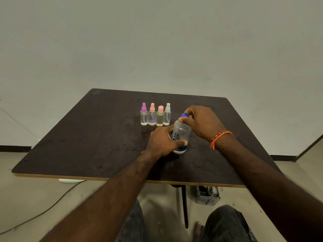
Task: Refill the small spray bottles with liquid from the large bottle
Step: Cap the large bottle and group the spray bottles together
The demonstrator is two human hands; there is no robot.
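Big bottle [180,135]: stands on the table [87,137], just in front of the four small bottles [155,115].
Left hand [164,142]: wrapped around the big bottle's body.
Right hand [201,122]: fingers pinch the blue cap [185,115].
Small bottles: in a row, tops on, not opened yet.
Could go wrong: a hard twist could tip the big bottle and knock the row over. A squeeze once the cap is off could spill liquid.
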